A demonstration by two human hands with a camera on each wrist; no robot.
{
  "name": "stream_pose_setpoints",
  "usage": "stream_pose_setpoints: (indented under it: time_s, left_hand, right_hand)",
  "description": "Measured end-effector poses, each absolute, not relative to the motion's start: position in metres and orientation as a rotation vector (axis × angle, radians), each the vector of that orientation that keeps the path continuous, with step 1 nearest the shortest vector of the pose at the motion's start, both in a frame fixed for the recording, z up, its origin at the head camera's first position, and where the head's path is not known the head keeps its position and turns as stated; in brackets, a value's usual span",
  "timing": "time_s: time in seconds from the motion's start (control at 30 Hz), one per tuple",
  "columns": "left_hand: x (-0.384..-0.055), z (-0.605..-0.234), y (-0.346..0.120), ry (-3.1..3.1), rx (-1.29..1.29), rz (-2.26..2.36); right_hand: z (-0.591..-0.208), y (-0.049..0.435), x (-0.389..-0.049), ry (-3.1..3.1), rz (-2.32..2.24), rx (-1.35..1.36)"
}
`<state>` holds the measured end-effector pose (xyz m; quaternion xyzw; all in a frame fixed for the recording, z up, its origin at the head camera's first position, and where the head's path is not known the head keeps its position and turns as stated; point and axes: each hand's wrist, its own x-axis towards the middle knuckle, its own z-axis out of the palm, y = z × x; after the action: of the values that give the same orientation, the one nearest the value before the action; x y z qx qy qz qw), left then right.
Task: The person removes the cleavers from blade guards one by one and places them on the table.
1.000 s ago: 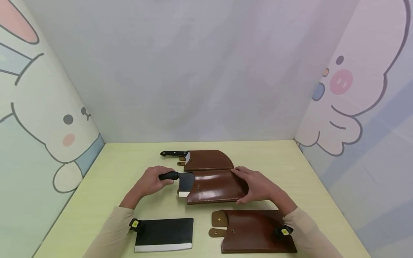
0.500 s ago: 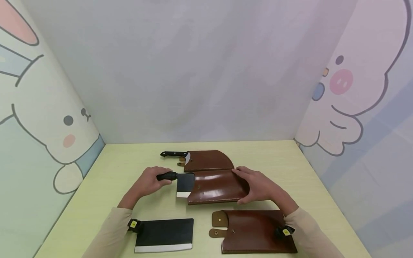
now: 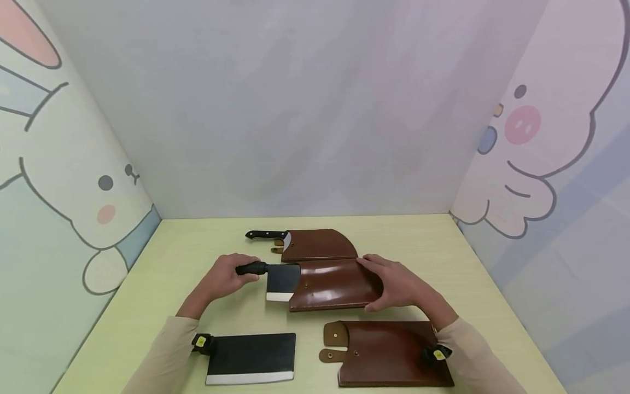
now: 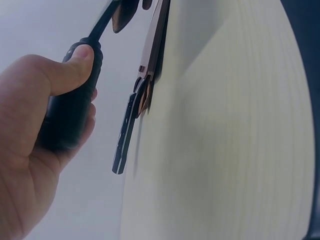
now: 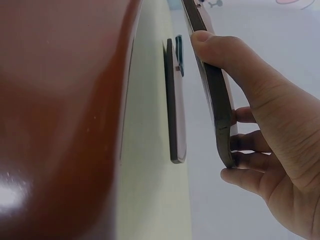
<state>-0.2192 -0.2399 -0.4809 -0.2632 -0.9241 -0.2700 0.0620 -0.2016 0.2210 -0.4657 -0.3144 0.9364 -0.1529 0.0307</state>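
My left hand (image 3: 230, 276) grips the black handle (image 4: 67, 110) of a cleaver, thumb along its top. The cleaver's dark blade (image 3: 282, 280), with a bright lower edge, is partly inside a glossy brown leather sheath (image 3: 334, 283); the rest of the blade is hidden there. At the sheath's far right end, my right hand (image 3: 396, 282) holds it between thumb and fingers. In the right wrist view the thumb lies on one side of the sheath's edge (image 5: 217, 95), the fingers on the other, and the sheath is raised above the table.
Behind lies a black-handled knife (image 3: 266, 235) in a second brown sheath (image 3: 319, 244). In front, a wide cleaver blade (image 3: 253, 353) rests left near my sleeve, and a third sheath (image 3: 389, 355) with tan straps lies right. Pale walls enclose the yellow table (image 3: 403, 235).
My left hand has moved slightly left with the cleaver, so more blade shows outside the sheath. The right hand and sheath have shifted a little right.
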Motion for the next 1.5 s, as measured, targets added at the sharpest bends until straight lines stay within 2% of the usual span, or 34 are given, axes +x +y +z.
stream_pose_setpoints:
  time_s: [1.5]
  left_hand:
    - [-0.213,-0.481,-0.267,-2.762,-0.721,-0.789]
  right_hand:
    - [-0.47,0.237,-0.199,2.914,-0.537,-0.922]
